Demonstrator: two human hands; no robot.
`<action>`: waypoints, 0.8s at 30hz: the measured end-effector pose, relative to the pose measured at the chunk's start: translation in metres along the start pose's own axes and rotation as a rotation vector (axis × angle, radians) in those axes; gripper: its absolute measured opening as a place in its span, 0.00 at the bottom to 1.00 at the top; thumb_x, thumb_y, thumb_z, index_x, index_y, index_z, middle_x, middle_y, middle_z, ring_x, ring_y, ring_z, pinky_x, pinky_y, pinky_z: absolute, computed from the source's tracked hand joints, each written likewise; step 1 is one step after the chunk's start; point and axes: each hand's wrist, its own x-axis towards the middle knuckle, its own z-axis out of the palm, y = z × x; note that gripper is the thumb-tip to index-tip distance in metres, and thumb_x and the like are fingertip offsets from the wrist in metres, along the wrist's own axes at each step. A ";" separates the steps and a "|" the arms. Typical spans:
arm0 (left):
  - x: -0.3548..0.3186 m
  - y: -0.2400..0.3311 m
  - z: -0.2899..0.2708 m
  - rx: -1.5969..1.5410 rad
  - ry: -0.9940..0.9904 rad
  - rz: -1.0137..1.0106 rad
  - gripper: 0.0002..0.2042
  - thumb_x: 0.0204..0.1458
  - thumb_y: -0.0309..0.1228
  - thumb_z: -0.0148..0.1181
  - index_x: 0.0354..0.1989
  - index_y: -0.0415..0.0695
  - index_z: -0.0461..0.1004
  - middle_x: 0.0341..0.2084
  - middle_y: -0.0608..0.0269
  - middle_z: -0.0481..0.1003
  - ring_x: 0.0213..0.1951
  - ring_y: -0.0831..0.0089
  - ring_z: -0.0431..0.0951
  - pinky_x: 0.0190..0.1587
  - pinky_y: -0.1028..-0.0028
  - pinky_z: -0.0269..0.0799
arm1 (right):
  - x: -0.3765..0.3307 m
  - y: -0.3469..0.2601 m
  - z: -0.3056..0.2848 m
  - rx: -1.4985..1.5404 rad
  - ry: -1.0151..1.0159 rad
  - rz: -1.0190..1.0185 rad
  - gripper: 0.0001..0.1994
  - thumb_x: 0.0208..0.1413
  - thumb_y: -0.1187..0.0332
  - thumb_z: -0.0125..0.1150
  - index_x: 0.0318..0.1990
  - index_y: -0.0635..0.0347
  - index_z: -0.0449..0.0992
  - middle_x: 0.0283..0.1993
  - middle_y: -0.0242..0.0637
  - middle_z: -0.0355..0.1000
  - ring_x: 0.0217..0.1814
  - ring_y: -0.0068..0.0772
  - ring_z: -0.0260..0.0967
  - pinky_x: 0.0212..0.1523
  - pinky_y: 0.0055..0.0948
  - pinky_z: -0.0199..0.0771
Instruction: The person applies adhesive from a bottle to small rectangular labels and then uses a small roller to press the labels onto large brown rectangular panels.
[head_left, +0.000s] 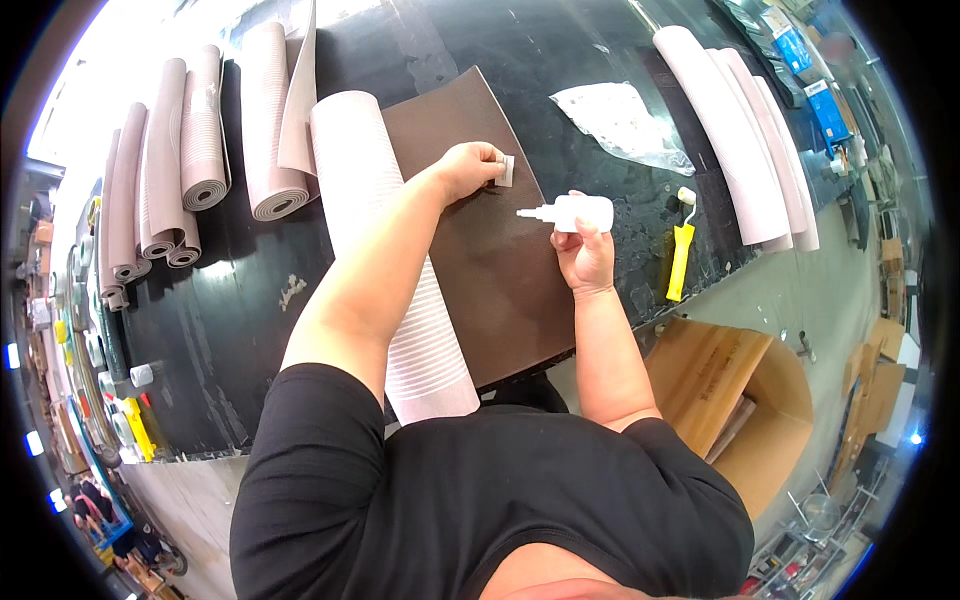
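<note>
A mat lies partly unrolled on the dark table, its brown face [490,270] up and its pale ribbed roll [400,260] along the left. Over the brown face, my left hand [468,170] pinches a small pale tab [506,171] close to the mat's right edge. My right hand [585,258] is wrapped round a white squeeze bottle [584,213], tipped sideways with its narrow nozzle toward the left. The nozzle tip is apart from the tab. Whether any liquid comes out is too small to tell.
Several rolled mats [270,130] lie at the table's left, and pale folded mats [725,140] at its right. A clear plastic bag [625,120] and a yellow-handled roller [681,260] are right of my hands. An open cardboard box [780,430] stands below the table's right edge.
</note>
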 end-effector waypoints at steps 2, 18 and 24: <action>-0.004 0.002 0.004 0.098 0.030 0.033 0.07 0.56 0.30 0.59 0.38 0.41 0.78 0.32 0.68 0.77 0.34 0.82 0.72 0.40 0.78 0.69 | -0.001 0.001 0.001 0.011 0.077 0.020 0.18 0.58 0.65 0.62 0.54 0.58 0.69 0.40 0.35 0.74 0.32 0.27 0.71 0.32 0.26 0.71; -0.002 0.000 0.003 0.154 0.048 0.086 0.09 0.55 0.28 0.57 0.41 0.39 0.78 0.33 0.67 0.78 0.36 0.79 0.75 0.43 0.75 0.70 | -0.002 0.013 -0.004 -0.619 -0.096 -0.356 0.17 0.61 0.70 0.60 0.53 0.69 0.70 0.40 0.35 0.75 0.33 0.22 0.69 0.35 0.21 0.68; -0.003 0.002 0.003 0.155 0.032 0.074 0.10 0.54 0.29 0.57 0.41 0.39 0.78 0.33 0.67 0.78 0.37 0.80 0.74 0.44 0.76 0.70 | 0.005 0.008 -0.006 -1.055 -0.214 -0.567 0.12 0.56 0.73 0.64 0.46 0.69 0.76 0.46 0.38 0.75 0.47 0.29 0.73 0.50 0.27 0.71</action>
